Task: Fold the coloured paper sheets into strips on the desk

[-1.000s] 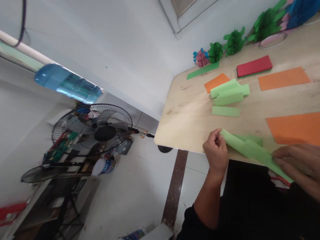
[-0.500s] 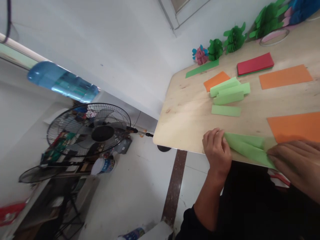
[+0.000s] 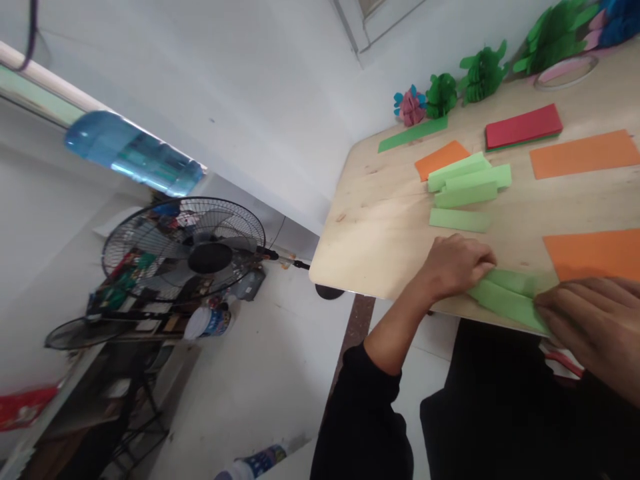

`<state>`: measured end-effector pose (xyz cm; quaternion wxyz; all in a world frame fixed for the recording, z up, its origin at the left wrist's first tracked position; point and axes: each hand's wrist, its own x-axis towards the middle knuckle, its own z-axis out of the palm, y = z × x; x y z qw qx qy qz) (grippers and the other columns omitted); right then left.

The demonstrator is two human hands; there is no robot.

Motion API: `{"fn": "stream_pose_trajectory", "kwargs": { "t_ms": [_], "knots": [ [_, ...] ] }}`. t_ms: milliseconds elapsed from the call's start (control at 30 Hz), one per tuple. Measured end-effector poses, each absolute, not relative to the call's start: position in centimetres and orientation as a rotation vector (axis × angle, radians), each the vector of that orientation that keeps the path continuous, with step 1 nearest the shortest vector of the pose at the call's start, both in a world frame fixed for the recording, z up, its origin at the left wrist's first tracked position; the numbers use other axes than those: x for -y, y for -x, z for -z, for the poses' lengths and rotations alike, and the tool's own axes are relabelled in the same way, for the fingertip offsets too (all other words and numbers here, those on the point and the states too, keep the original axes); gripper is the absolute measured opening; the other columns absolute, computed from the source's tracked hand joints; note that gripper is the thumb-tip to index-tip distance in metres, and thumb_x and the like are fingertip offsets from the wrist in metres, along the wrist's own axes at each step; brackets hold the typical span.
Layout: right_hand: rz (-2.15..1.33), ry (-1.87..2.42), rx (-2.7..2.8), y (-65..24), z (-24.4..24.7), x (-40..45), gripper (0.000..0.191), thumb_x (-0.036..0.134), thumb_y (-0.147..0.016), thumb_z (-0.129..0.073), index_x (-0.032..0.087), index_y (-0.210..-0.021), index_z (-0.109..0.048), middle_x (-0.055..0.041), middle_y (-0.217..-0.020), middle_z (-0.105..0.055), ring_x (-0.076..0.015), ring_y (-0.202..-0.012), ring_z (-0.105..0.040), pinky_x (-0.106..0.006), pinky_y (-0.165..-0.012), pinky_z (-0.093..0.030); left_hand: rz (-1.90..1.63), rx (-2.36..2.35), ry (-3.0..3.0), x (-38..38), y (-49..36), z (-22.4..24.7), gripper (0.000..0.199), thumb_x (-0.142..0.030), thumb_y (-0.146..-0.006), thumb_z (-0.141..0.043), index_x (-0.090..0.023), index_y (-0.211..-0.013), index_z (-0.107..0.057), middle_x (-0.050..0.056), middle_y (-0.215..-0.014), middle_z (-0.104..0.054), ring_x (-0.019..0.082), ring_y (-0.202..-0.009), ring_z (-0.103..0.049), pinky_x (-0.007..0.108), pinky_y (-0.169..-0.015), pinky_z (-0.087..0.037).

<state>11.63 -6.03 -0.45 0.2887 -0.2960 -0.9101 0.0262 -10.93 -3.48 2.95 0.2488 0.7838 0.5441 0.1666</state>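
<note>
A light green sheet of paper, folded along its length, lies at the table's near edge between my hands. My left hand is closed over the sheet's left end, fingers curled and the thumb side against the paper. At the other end my right hand pinches the sheet; its fingertips are partly hidden. Just beyond my left hand lies a short light green strip. Several folded light green pieces are piled behind that strip.
An orange sheet lies beside my right hand. Farther back are an orange strip, a red paper stack, a tape roll and green paper turtles. A standing fan is left of the table.
My left hand has moved right and turned over the sheet's left end, its forearm now more slanted. The right hand keeps its pinch. The view has shifted slightly.
</note>
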Motion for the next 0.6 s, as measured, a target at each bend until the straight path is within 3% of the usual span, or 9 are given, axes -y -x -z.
{"fn": "stream_pose_trajectory", "kwargs": {
  "t_ms": [133,300,467,600],
  "knots": [
    [0.039,0.703,2.460,-11.6,0.3,5.8,0.016,0.030,-0.087,-0.042,0.022,-0.076,-0.051,-0.0023,-0.068,-0.050,-0.0218,-0.072,-0.047,-0.034,-0.064,-0.025,-0.327,-1.422,-2.230,2.7,11.2,-3.2,0.015,-0.016,-0.078,-0.058,-0.022,-0.067,-0.065,0.000,-0.082,-0.071,0.019,-0.084,-0.060,0.033,-0.078,-0.039],
    [0.077,0.706,2.457,-11.6,0.3,5.5,0.018,0.033,-0.090,-0.041,0.021,-0.083,-0.052,-0.0038,-0.078,-0.057,-0.0227,-0.077,-0.049,-0.036,-0.068,-0.031,-0.342,-1.516,-2.228,2.4,11.2,-3.5,0.015,-0.020,-0.083,-0.054,-0.021,-0.072,-0.064,0.001,-0.083,-0.071,0.019,-0.083,-0.060,0.035,-0.080,-0.038],
    [0.067,0.748,2.444,-11.4,0.5,5.2,0.020,0.031,-0.091,-0.038,0.021,-0.078,-0.050,-0.0031,-0.076,-0.055,-0.0219,-0.075,-0.049,-0.037,-0.069,-0.032,-0.751,-1.745,-2.039,2.7,10.9,-3.7,0.013,-0.019,-0.084,-0.055,-0.021,-0.074,-0.063,0.003,-0.083,-0.071,0.018,-0.082,-0.060,0.034,-0.083,-0.041],
    [0.005,0.807,2.430,-11.2,0.9,5.1,0.021,0.030,-0.088,-0.038,0.022,-0.070,-0.045,-0.0017,-0.070,-0.051,-0.0212,-0.076,-0.052,-0.038,-0.070,-0.034,-1.218,-1.620,-1.711,3.8,9.9,-4.0,0.010,-0.022,-0.083,-0.056,-0.021,-0.077,-0.064,0.003,-0.080,-0.069,0.015,-0.075,-0.059,0.029,-0.076,-0.044]
  ]
}}
